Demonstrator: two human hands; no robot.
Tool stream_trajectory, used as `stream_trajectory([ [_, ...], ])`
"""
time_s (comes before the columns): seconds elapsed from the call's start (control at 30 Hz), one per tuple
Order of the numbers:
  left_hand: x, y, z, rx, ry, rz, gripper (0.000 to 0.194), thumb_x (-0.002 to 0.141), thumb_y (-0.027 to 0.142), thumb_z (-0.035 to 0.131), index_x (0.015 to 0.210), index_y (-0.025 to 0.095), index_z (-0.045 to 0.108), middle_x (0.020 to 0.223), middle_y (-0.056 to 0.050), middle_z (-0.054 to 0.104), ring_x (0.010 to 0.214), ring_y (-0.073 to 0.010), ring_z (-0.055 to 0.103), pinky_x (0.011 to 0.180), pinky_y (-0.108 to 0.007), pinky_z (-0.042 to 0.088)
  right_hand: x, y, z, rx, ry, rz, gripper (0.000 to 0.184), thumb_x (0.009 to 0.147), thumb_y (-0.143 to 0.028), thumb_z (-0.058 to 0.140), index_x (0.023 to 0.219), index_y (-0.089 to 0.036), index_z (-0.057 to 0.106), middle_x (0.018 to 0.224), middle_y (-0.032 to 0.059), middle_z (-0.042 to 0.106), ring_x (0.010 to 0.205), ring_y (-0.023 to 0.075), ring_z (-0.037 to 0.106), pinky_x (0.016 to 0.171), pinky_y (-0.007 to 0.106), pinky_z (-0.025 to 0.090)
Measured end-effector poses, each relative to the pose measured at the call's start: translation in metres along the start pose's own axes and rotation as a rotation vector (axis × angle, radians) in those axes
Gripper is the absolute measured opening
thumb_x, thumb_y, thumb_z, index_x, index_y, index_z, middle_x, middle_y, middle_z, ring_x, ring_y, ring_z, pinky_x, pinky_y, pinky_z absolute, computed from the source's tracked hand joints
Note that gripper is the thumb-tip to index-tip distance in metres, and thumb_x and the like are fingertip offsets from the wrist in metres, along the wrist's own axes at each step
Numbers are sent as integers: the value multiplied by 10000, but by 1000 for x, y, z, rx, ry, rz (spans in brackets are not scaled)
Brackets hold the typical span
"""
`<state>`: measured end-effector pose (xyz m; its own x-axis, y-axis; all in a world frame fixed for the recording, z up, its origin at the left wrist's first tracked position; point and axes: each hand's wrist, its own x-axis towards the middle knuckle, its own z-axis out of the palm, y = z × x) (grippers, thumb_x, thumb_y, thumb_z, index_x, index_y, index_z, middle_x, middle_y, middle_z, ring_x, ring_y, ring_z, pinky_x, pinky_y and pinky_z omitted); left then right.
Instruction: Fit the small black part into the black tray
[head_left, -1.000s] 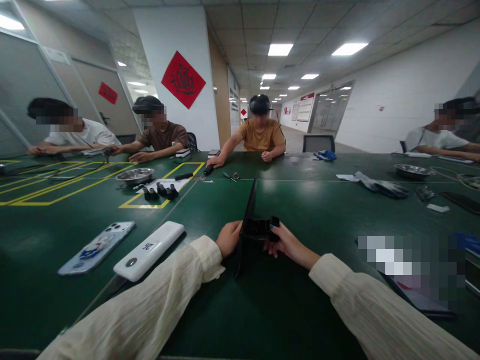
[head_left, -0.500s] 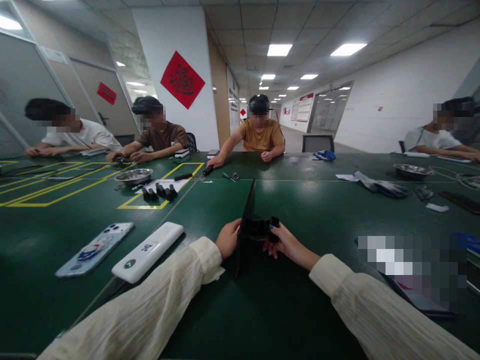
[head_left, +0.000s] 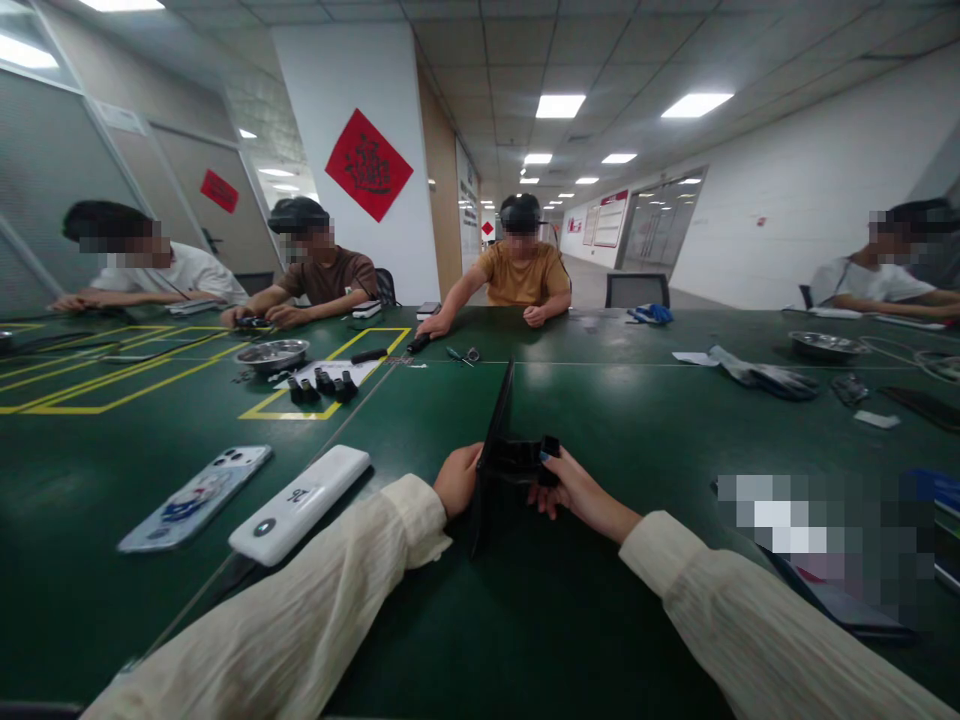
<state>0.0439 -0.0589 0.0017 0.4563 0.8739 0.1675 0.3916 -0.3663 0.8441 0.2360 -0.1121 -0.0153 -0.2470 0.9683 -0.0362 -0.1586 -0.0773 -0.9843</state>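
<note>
Between my hands a thin black panel stands on edge, nearly end-on to the camera. A short black bracket sticks out from its right face. My left hand is closed on the panel from the left, its fingertips hidden behind it. On the other side my right hand grips the bracket's outer end, thumb on top and fingers curled below. To the left lie a phone in a patterned case and a white power bank.
Several black cylindrical parts stand near a metal bowl on the green table. Gloves and another bowl are at right. A person sits opposite, holding a black tool; others sit along the sides.
The view has shifted very slightly, so the surroundings sit a little lower and further right. My hands keep the same hold on the panel and bracket.
</note>
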Motion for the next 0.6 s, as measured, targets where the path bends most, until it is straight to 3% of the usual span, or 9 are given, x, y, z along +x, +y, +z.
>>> stream_trajectory([
  [0.33,-1,8,-2,-5,-40,7,493,851,468,308,716,109,617,762,-88,657,819,-234,576,734,-302,457,3,5,-1,20,17,0,514,763,-579,470,1059,-195,297,573,9,625,429,132,562,336,184,382],
  [0.6,-2,10,-3,23,-49,56,433,845,420,327,757,121,627,818,-100,662,830,-244,587,752,-327,460,3,7,-2,19,16,-1,504,775,-598,448,1048,-198,311,584,16,626,444,135,573,340,186,392],
])
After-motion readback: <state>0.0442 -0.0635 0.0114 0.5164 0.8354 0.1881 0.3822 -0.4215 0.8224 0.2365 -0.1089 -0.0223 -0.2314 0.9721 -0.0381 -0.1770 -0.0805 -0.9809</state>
